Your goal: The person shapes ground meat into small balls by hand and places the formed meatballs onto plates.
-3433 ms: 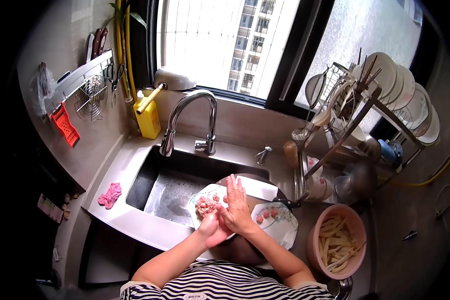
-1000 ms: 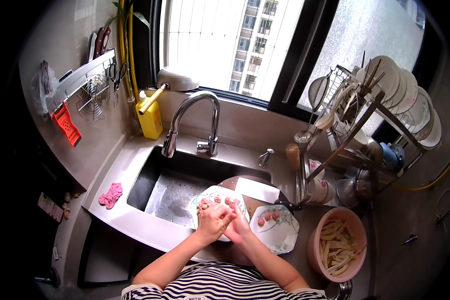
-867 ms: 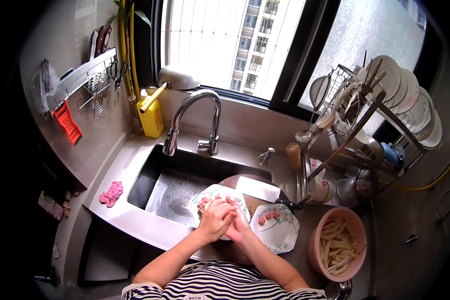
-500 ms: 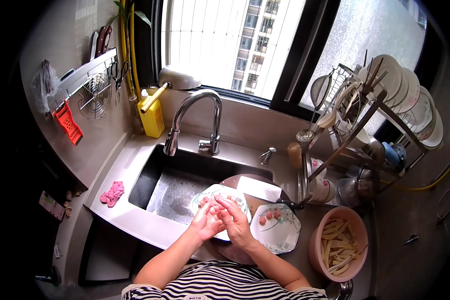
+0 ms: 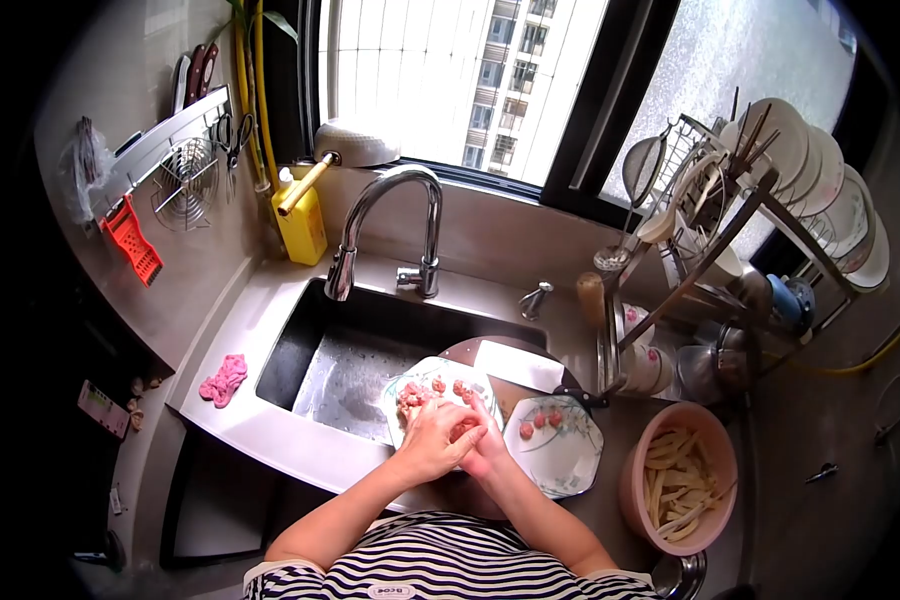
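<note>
Over the near edge of a patterned plate (image 5: 398, 428), my left hand (image 5: 432, 438) lies curled across my right hand (image 5: 488, 440). Their palms are cupped together, and a reddish lump of minced meat (image 5: 460, 431) partly shows between them; the fingers hide the rest. Loose minced meat (image 5: 412, 396) and several small meat pieces lie on this plate. To its right, a second patterned plate (image 5: 560, 466) holds several small round meatballs (image 5: 540, 420).
A cutting board (image 5: 460, 349) with a cleaver (image 5: 518, 366) on it lies behind the plates, over the sink's (image 5: 345, 385) right part. The faucet (image 5: 432, 230) arches above. A pink tub (image 5: 635, 470) of pale strips stands right, below a dish rack (image 5: 715, 265). A pink cloth (image 5: 224, 381) lies left.
My hands have turned from palms facing with fingers pointing up to my left hand lying over my right. The meatballs on the right plate look unchanged. The view has shifted slightly.
</note>
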`<control>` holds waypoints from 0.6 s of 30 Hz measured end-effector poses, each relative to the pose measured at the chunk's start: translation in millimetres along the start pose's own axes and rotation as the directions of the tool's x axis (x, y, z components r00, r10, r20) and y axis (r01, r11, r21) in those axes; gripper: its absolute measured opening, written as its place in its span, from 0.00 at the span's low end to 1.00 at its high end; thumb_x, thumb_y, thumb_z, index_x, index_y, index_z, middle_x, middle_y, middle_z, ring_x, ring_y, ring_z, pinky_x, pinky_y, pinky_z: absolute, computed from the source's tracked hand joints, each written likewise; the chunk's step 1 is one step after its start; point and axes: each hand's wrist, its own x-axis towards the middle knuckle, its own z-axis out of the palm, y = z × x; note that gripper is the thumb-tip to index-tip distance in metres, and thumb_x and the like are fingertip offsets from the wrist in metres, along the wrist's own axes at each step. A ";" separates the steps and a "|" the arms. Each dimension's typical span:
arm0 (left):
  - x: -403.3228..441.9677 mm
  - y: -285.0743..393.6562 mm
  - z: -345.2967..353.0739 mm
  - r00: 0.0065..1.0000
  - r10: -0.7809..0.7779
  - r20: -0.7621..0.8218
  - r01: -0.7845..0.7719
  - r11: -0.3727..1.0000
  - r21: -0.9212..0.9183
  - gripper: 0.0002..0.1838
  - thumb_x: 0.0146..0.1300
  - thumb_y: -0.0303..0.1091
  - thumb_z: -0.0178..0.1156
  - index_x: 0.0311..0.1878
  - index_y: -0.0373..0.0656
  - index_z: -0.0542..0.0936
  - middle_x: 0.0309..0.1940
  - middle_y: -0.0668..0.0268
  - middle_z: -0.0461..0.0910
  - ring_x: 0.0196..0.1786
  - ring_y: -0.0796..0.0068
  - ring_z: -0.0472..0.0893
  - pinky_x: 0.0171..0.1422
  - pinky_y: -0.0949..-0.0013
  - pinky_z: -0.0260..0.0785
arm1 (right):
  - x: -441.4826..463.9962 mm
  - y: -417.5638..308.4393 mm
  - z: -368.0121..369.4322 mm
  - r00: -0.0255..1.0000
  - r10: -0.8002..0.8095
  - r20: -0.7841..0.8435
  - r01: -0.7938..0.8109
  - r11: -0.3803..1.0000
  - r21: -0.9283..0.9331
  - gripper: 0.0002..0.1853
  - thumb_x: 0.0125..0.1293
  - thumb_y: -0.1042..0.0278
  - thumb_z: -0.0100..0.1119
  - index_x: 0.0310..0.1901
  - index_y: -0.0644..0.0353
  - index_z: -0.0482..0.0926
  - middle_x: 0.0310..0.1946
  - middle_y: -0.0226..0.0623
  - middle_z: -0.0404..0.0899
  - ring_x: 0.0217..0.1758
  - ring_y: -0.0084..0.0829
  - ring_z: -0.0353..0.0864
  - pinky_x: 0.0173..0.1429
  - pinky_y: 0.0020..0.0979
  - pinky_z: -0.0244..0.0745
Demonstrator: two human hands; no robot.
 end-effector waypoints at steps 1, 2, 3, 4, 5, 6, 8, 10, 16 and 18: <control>0.7 -3.3 0.9 0.999 -0.018 -0.040 0.015 0.998 -0.067 0.10 0.60 0.35 0.57 0.39 0.38 0.78 0.30 0.61 0.77 0.35 0.66 0.76 0.41 0.66 0.68 | 0.7 -1.3 1.6 0.999 0.031 -0.017 -0.031 0.999 0.036 0.20 0.71 0.50 0.37 0.39 0.59 0.72 0.37 0.38 0.76 0.39 0.28 0.75 0.41 0.25 0.71; 1.6 -10.5 4.0 0.996 -0.038 -0.078 0.027 0.991 -0.134 0.10 0.61 0.35 0.57 0.40 0.39 0.78 0.30 0.62 0.77 0.34 0.67 0.77 0.40 0.67 0.69 | 1.3 -2.5 2.6 0.997 0.064 -0.033 -0.061 0.995 0.074 0.20 0.71 0.50 0.37 0.35 0.58 0.73 0.34 0.37 0.76 0.36 0.28 0.76 0.38 0.24 0.71; 2.4 -18.6 7.8 0.992 -0.059 -0.114 0.035 0.979 -0.202 0.10 0.61 0.35 0.56 0.41 0.39 0.77 0.30 0.63 0.77 0.34 0.69 0.77 0.39 0.69 0.69 | 1.4 -4.0 2.6 0.994 0.096 -0.049 -0.090 0.990 0.112 0.21 0.71 0.51 0.37 0.31 0.57 0.73 0.32 0.37 0.77 0.33 0.28 0.76 0.35 0.23 0.71; -1.5 -23.6 11.7 0.921 -0.390 0.018 0.348 0.799 -0.490 0.11 0.64 0.36 0.54 0.42 0.39 0.78 0.31 0.64 0.78 0.33 0.77 0.77 0.38 0.74 0.71 | 4.1 -8.2 -5.7 0.978 0.138 0.159 -0.158 0.980 0.121 0.22 0.71 0.50 0.37 0.27 0.57 0.71 0.26 0.35 0.74 0.27 0.26 0.72 0.30 0.22 0.68; -2.3 -28.1 10.3 0.845 -0.521 0.119 0.456 0.586 -0.669 0.11 0.65 0.36 0.53 0.42 0.38 0.78 0.32 0.64 0.78 0.32 0.80 0.77 0.37 0.76 0.71 | 9.1 -14.1 -20.9 0.918 0.169 0.359 -0.224 0.968 0.115 0.23 0.71 0.50 0.37 0.23 0.56 0.69 0.21 0.34 0.72 0.21 0.24 0.68 0.25 0.21 0.65; -1.4 -28.7 5.4 0.752 -0.611 0.249 0.523 0.321 -0.790 0.12 0.66 0.36 0.51 0.42 0.38 0.78 0.33 0.64 0.78 0.31 0.83 0.76 0.35 0.78 0.71 | 11.7 -16.9 -29.3 0.817 0.192 0.544 -0.287 0.953 0.095 0.25 0.70 0.49 0.37 0.19 0.55 0.67 0.16 0.32 0.69 0.14 0.23 0.64 0.19 0.19 0.61; -7.0 -43.0 14.9 0.718 -0.649 0.252 0.489 0.212 -0.846 0.15 0.67 0.40 0.49 0.40 0.37 0.77 0.34 0.61 0.78 0.35 0.75 0.78 0.40 0.71 0.72 | -10.3 -20.3 3.8 0.970 -0.004 0.241 0.047 0.983 -0.175 0.28 0.71 0.49 0.37 0.13 0.55 0.59 0.09 0.27 0.59 0.09 0.20 0.50 0.14 0.20 0.51; -10.6 -43.2 16.6 0.624 -0.682 0.382 0.456 -0.079 -0.886 0.17 0.67 0.43 0.48 0.38 0.37 0.76 0.34 0.60 0.78 0.37 0.72 0.77 0.43 0.68 0.72 | -13.0 -15.7 10.3 0.927 -0.254 0.276 0.354 0.838 -0.416 0.29 0.71 0.49 0.36 0.13 0.55 0.60 0.10 0.27 0.60 0.09 0.20 0.52 0.15 0.19 0.53; -23.3 -48.8 41.4 0.595 -0.472 0.650 0.290 -0.628 -0.722 0.20 0.70 0.45 0.39 0.47 0.39 0.71 0.44 0.57 0.75 0.48 0.65 0.76 0.54 0.61 0.71 | -30.8 -8.8 24.3 0.467 -0.339 0.817 0.724 -0.384 -0.573 0.11 0.57 0.62 0.60 0.24 0.60 0.75 0.22 0.36 0.73 0.26 0.32 0.74 0.29 0.32 0.67; -24.7 -51.6 34.5 0.627 -0.348 0.697 0.340 -0.683 -0.646 0.19 0.70 0.45 0.38 0.48 0.40 0.71 0.45 0.58 0.75 0.48 0.66 0.76 0.54 0.60 0.71 | -32.3 -7.0 30.2 0.391 -0.254 0.885 0.758 -0.456 -0.466 0.10 0.55 0.61 0.61 0.26 0.59 0.77 0.27 0.35 0.76 0.35 0.35 0.77 0.35 0.33 0.67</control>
